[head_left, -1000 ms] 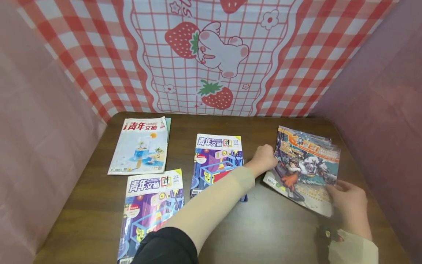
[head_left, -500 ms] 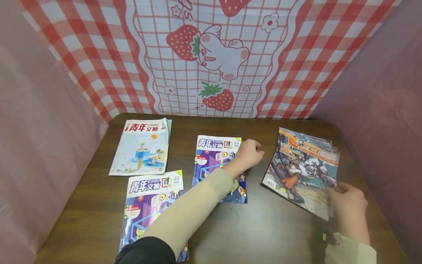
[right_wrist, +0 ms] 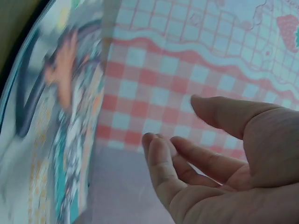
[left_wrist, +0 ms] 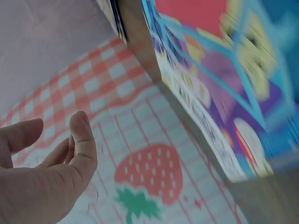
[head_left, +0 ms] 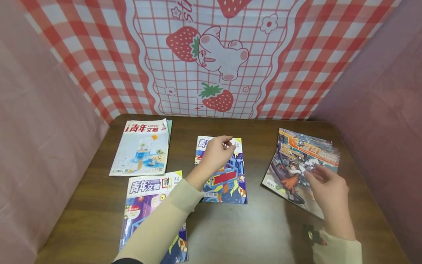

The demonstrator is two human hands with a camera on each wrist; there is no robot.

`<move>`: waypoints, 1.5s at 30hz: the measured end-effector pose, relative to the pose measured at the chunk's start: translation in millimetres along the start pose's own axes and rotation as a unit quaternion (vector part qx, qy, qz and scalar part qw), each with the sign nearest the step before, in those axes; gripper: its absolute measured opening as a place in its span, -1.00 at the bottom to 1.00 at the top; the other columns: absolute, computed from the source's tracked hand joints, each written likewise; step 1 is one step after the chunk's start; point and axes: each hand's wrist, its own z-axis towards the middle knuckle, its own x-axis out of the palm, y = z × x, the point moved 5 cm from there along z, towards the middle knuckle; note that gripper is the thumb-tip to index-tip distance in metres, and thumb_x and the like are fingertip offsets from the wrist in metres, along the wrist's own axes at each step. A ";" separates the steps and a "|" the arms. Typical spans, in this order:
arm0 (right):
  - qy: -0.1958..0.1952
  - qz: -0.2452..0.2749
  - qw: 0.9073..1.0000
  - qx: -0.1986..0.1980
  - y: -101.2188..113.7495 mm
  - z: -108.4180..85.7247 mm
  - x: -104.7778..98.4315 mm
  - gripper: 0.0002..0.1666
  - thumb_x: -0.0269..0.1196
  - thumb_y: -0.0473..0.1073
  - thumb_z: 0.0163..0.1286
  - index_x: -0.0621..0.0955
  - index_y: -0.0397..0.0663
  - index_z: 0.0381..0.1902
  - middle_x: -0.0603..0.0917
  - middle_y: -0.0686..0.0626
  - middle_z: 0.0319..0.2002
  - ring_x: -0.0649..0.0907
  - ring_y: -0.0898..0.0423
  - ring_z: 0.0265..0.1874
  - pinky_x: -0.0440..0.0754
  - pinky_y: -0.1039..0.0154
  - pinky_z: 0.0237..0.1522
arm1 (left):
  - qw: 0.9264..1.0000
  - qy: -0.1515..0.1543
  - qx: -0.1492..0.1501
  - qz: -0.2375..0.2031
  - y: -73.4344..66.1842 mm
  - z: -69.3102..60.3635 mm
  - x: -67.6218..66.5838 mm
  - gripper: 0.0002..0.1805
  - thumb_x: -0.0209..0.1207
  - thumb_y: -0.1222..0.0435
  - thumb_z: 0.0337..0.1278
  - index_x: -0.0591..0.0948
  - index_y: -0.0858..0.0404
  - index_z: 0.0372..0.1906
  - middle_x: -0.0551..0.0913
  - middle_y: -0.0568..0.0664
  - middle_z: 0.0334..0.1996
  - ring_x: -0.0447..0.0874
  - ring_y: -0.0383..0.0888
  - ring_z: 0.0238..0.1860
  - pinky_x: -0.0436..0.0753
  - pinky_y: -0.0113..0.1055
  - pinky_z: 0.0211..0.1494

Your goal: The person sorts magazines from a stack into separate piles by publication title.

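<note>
My left hand (head_left: 217, 154) hovers over the middle purple magazine (head_left: 227, 183), covering part of its title. In the left wrist view its fingers (left_wrist: 83, 144) are loosely curved with nothing between them. At the right of the table lies a fanned stack of magazines, topped by one with an orange title and a figure in orange (head_left: 290, 179). Over that stack's right side is my right hand (head_left: 329, 190). The right wrist view shows its thumb and fingers (right_wrist: 161, 163) apart and holding nothing, with the blurred magazine cover (right_wrist: 70, 93) beside them.
A white magazine with a seaside cover (head_left: 140, 150) lies at the back left, on top of another. In front of it is a second purple magazine (head_left: 155, 212), partly under my left forearm. A checked strawberry cloth (head_left: 217, 66) hangs behind the brown table (head_left: 244, 234).
My left hand has moved left from the right-hand stack to above the middle purple magazine. My right hand has come off the stack's right edge and shifted left over it.
</note>
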 end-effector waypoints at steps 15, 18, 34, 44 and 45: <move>0.036 0.183 0.980 -0.065 54.9 -20.0 37.0 -0.38 0.40 -0.10 0.40 0.55 -0.25 0.32 0.67 -0.12 0.12 0.68 0.30 -0.05 0.66 0.43 -0.18 | 0.989 -0.135 -0.038 -0.047 36.5 -68.3 -103.0 -0.58 0.29 0.40 0.30 0.59 0.48 0.20 0.69 0.22 -0.08 0.69 0.03 -0.11 0.69 -0.19 0.00; 0.048 0.205 0.974 -0.080 59.5 -26.6 46.7 -0.42 0.40 -0.17 0.39 0.56 -0.29 0.29 0.67 -0.09 0.09 0.68 0.31 -0.06 0.66 0.42 -0.17 | 0.985 -0.155 -0.053 -0.055 43.7 -80.7 -114.6 -0.58 0.28 0.39 0.31 0.59 0.45 0.22 0.69 0.20 -0.05 0.68 0.03 -0.08 0.68 -0.23 0.02; 0.083 0.184 0.971 -0.129 69.2 -51.4 74.9 -0.40 0.45 -0.27 0.31 0.55 -0.33 0.27 0.64 -0.24 0.14 0.65 -0.16 0.06 0.59 0.41 0.03 | 0.976 -0.179 -0.106 -0.057 73.6 -109.1 -118.7 -0.57 0.29 0.42 0.28 0.58 0.47 0.22 0.68 0.23 -0.05 0.69 0.07 -0.08 0.66 -0.34 -0.04; 0.068 0.189 0.967 -0.159 65.7 -56.5 83.9 -0.43 0.44 -0.44 0.23 0.57 -0.42 0.20 0.67 -0.29 0.08 0.69 0.17 -0.07 0.63 0.26 0.02 | 0.979 -0.164 -0.116 -0.043 76.9 -107.9 -114.2 -0.54 0.29 0.41 0.28 0.56 0.51 0.23 0.66 0.30 -0.03 0.69 0.12 -0.05 0.69 -0.14 0.02; 0.067 0.189 0.967 -0.160 65.9 -56.9 83.9 -0.44 0.44 -0.44 0.23 0.57 -0.42 0.19 0.67 -0.30 0.08 0.68 0.17 -0.06 0.63 0.27 0.02 | 0.979 -0.165 -0.115 -0.040 76.6 -106.7 -114.1 -0.55 0.29 0.40 0.29 0.56 0.51 0.23 0.67 0.28 -0.04 0.69 0.11 -0.05 0.69 -0.14 0.02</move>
